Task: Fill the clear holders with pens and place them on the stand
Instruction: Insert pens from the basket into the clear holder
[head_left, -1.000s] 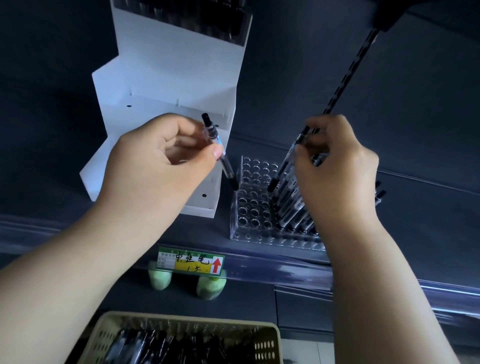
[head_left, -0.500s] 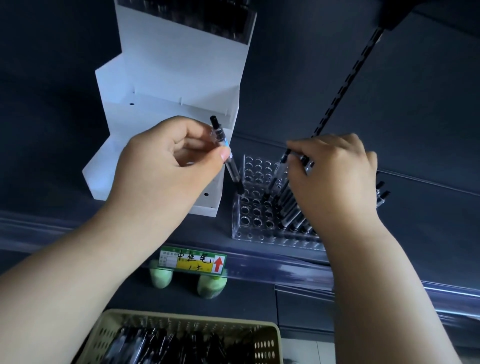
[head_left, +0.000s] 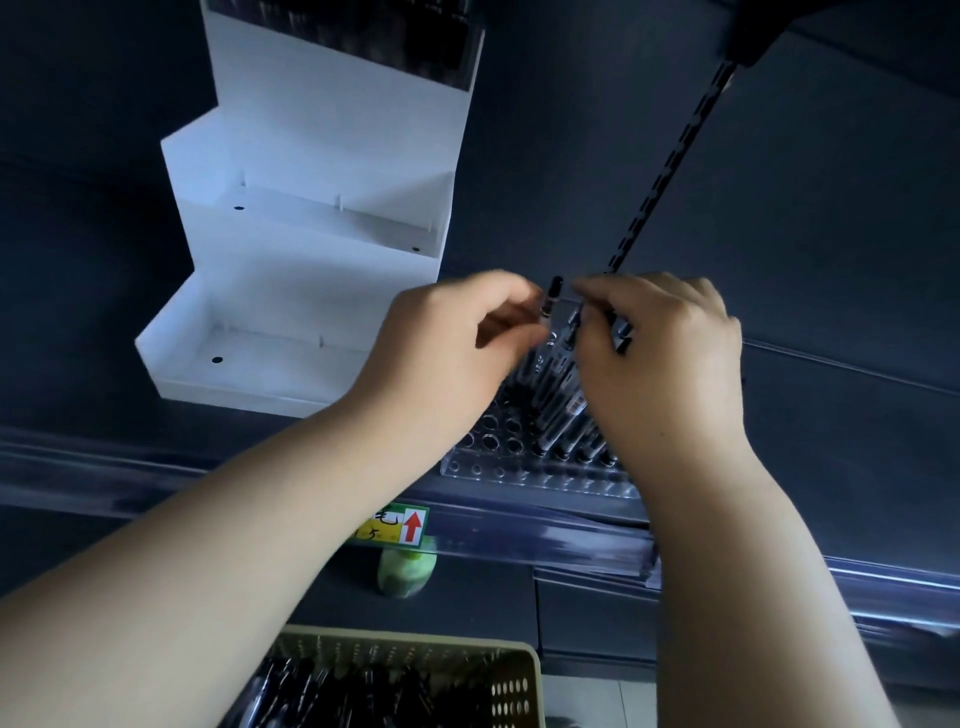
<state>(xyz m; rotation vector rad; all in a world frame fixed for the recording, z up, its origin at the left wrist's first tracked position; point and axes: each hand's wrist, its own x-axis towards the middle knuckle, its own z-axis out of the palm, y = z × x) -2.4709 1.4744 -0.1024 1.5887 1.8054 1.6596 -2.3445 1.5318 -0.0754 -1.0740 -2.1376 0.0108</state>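
Observation:
A clear holder (head_left: 498, 467) with rows of round holes sits on the dark shelf; several black pens (head_left: 558, 415) stand in its right part. My left hand (head_left: 447, 358) pinches one pen (head_left: 551, 301) upright over the holder, its black cap showing above my fingers. My right hand (head_left: 660, 364) is curled over the tops of the standing pens, fingertips gripping one of them. The white stepped stand (head_left: 311, 291) is to the left on the same shelf, and its two lower tiers hold nothing.
A beige perforated basket (head_left: 519, 675) full of loose pens sits below at the bottom edge. A yellow-green price tag (head_left: 410, 525) with a red arrow hangs on the shelf's clear front rail. A slotted black upright (head_left: 670, 166) runs up the back wall.
My left hand carried its pen to the right, from in front of the stand to over the holder beside my right hand. My right hand dropped onto the standing pens.

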